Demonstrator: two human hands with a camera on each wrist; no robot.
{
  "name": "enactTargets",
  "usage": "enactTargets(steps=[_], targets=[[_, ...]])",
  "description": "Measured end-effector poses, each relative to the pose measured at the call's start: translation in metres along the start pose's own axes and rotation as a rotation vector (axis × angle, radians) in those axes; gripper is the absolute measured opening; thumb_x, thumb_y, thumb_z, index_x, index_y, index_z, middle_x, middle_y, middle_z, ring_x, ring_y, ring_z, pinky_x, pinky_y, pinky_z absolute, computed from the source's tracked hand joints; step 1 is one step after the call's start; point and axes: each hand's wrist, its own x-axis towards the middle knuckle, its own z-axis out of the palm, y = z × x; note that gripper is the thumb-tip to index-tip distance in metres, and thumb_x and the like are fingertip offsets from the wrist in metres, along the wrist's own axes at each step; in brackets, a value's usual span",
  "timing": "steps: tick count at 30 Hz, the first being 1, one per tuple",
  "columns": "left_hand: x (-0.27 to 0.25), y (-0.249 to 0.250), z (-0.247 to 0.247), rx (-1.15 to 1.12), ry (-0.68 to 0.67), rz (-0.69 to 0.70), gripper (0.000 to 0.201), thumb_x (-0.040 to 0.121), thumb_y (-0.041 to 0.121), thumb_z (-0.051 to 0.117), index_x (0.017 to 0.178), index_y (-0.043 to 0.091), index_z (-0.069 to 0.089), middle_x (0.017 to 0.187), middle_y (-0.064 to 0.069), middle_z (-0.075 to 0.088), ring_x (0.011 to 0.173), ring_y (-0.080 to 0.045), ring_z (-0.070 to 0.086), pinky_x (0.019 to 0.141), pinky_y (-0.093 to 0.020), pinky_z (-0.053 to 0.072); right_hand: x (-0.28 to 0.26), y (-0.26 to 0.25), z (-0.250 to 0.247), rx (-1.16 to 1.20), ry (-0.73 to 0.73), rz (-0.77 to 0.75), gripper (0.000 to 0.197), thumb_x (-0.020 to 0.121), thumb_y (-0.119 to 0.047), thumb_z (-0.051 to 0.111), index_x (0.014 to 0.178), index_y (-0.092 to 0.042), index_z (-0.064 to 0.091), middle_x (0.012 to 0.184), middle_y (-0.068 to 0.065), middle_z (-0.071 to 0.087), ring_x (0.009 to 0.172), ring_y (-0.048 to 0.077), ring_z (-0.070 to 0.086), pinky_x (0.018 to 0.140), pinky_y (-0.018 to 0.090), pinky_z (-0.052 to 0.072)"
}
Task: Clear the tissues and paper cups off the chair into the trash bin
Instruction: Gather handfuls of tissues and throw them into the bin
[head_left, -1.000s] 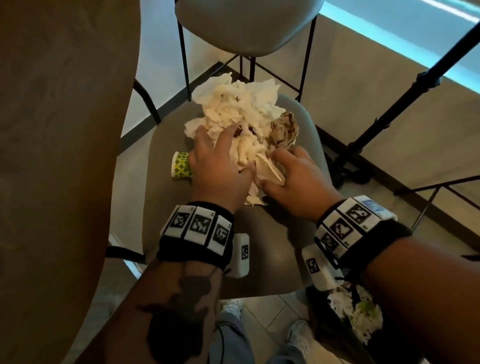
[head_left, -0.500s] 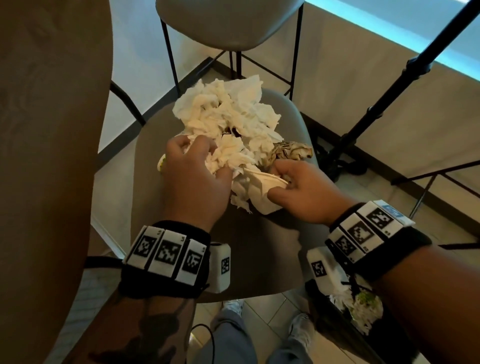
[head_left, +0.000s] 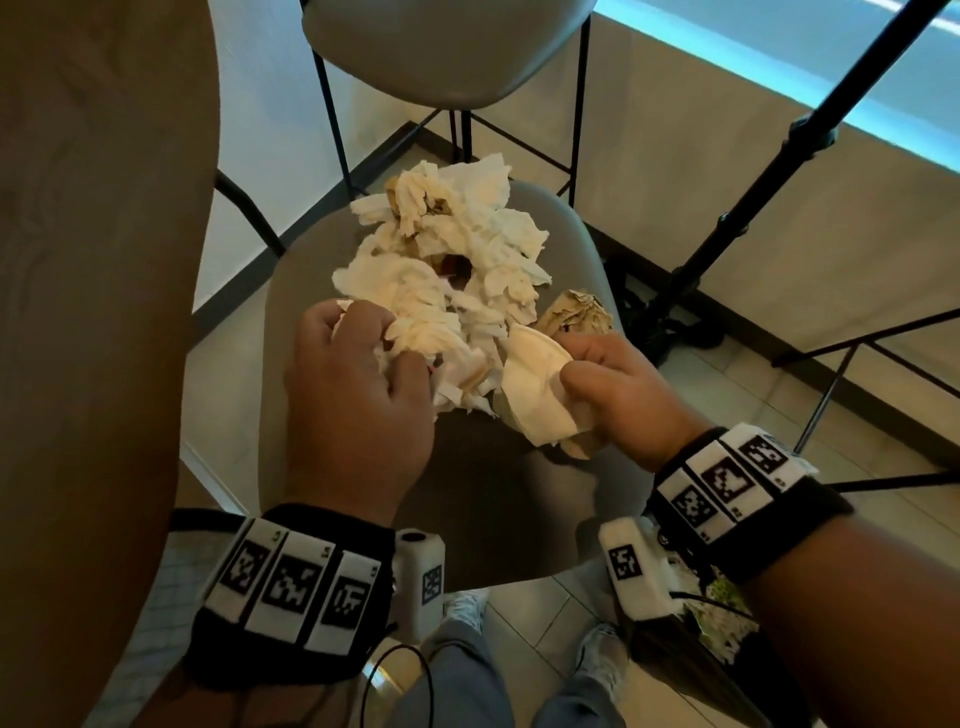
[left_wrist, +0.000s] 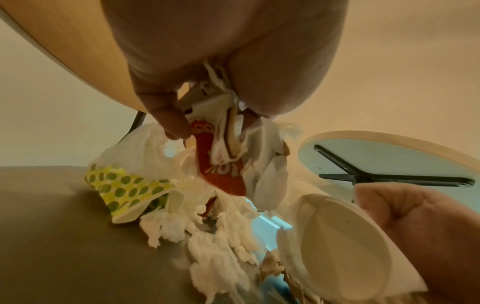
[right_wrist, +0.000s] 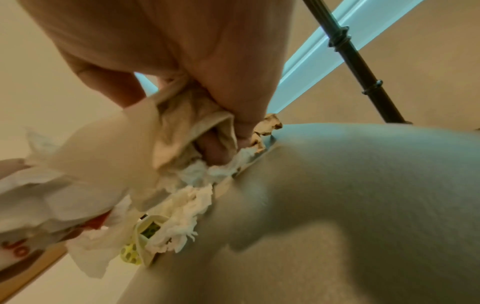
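Far left in the head view is a tan table edge (head_left: 93, 260), close to camera. Next, my left hand (head_left: 358, 405) sits over the grey chair (head_left: 493, 509), fingers curled and bunched around a wad from the tissues (head_left: 457, 265). From the left wrist view my fingers (left_wrist: 168, 115) pinch white tissue together with a red-printed paper wrapper (left_wrist: 221, 170); the clump hangs off the seat. Under it a yellow paper cup (left_wrist: 127, 189) with green dots lies on its side on the chair, touching the tissues, and shows again in the right wrist view (right_wrist: 132, 253). The rest of the tissues heap on the middle and back of the seat, some stained brown. Right of the heap a crumpled brown paper ball (head_left: 576, 312) rests on the seat edge. My right hand (head_left: 618, 395) is closed on a squashed white paper cup (head_left: 535, 389), thumb on top, held just above the seat beside the tissues. The right wrist view shows fingertips (right_wrist: 241, 131) pressing crumpled paper into the palm. Bottom right, beneath my right forearm, is the trash bin (head_left: 691, 670), dark, with white tissue inside. A black tripod pole (head_left: 769, 171) stands further right.
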Motion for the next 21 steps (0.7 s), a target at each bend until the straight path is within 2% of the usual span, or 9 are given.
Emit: enactTargets(steps=[2,3,6,8,10,13,16,18,21], targets=[[-0.004,-0.002,-0.001,-0.012,0.018,0.005,0.016,0.094,0.02,0.06,0.108,0.014,0.058,0.121,-0.012,0.05,0.103,-0.024,0.053,0.077,-0.039,0.055,-0.003,0.003,0.001,0.048,-0.017,0.013,0.044,0.079,-0.024,0.051,0.1,0.014,0.061,0.08,0.026,0.062,0.061,0.031,0.056,0.048,0.024,0.046],[-0.006,-0.002,-0.002,-0.018,0.029,0.014,0.015,0.094,0.02,0.058,0.108,0.013,0.058,0.12,-0.013,0.05,0.102,-0.023,0.053,0.078,-0.04,0.055,-0.003,0.004,0.002,0.059,-0.019,0.007,0.043,0.079,-0.022,0.051,0.097,0.016,0.06,0.078,0.022,0.061,0.061,0.028,0.055,0.049,0.025,0.046],[-0.01,-0.001,-0.007,-0.044,0.054,0.051,0.018,0.094,0.022,0.056,0.107,0.01,0.058,0.118,-0.011,0.05,0.102,-0.021,0.054,0.077,-0.034,0.053,-0.008,0.004,0.005,0.093,-0.016,-0.021,0.039,0.079,-0.02,0.05,0.088,0.016,0.059,0.073,0.016,0.059,0.059,0.023,0.055,0.051,0.025,0.045],[-0.013,0.001,-0.012,-0.061,0.058,0.062,0.019,0.094,0.024,0.055,0.107,0.011,0.057,0.117,-0.01,0.049,0.103,-0.022,0.055,0.078,-0.032,0.052,-0.012,0.002,0.005,0.115,-0.012,-0.031,0.039,0.078,-0.019,0.05,0.088,0.018,0.059,0.073,0.017,0.059,0.059,0.024,0.055,0.05,0.026,0.045],[-0.014,0.004,-0.016,-0.062,0.057,0.064,0.019,0.094,0.026,0.054,0.107,0.013,0.056,0.116,-0.009,0.049,0.103,-0.024,0.055,0.078,-0.033,0.053,-0.016,-0.001,0.005,0.125,0.003,-0.039,0.039,0.078,-0.017,0.049,0.09,0.018,0.059,0.073,0.021,0.059,0.058,0.025,0.055,0.049,0.026,0.045],[-0.018,0.006,-0.018,-0.072,0.057,0.059,0.015,0.094,0.024,0.054,0.106,0.015,0.055,0.115,-0.006,0.047,0.103,-0.026,0.056,0.08,-0.039,0.055,-0.021,-0.001,0.004,0.123,0.037,-0.045,0.04,0.078,-0.018,0.05,0.091,0.019,0.059,0.079,0.037,0.055,0.062,0.033,0.054,0.052,0.029,0.044],[-0.022,0.009,-0.018,-0.065,0.034,0.042,0.015,0.094,0.021,0.056,0.108,0.014,0.057,0.12,-0.012,0.05,0.106,-0.028,0.057,0.082,-0.041,0.056,-0.026,0.001,0.002,0.127,0.067,-0.028,0.045,0.077,-0.025,0.052,0.095,0.016,0.061,0.086,0.038,0.058,0.069,0.035,0.057,0.056,0.032,0.046],[-0.026,0.011,-0.019,-0.068,0.022,0.04,0.016,0.094,0.021,0.056,0.107,0.012,0.057,0.121,-0.013,0.051,0.107,-0.028,0.057,0.081,-0.037,0.053,-0.032,0.004,0.0,0.123,0.085,-0.02,0.049,0.075,-0.029,0.052,0.099,0.013,0.064,0.088,0.034,0.061,0.07,0.031,0.06,0.055,0.028,0.049],[-0.028,0.018,-0.02,-0.071,0.013,0.037,0.024,0.093,0.026,0.053,0.11,0.01,0.058,0.123,-0.013,0.051,0.108,-0.025,0.056,0.082,-0.029,0.05,-0.046,0.006,-0.006,0.134,0.128,-0.036,0.044,0.077,-0.024,0.05,0.096,0.014,0.063,0.087,0.034,0.06,0.068,0.027,0.059,0.054,0.023,0.048]])
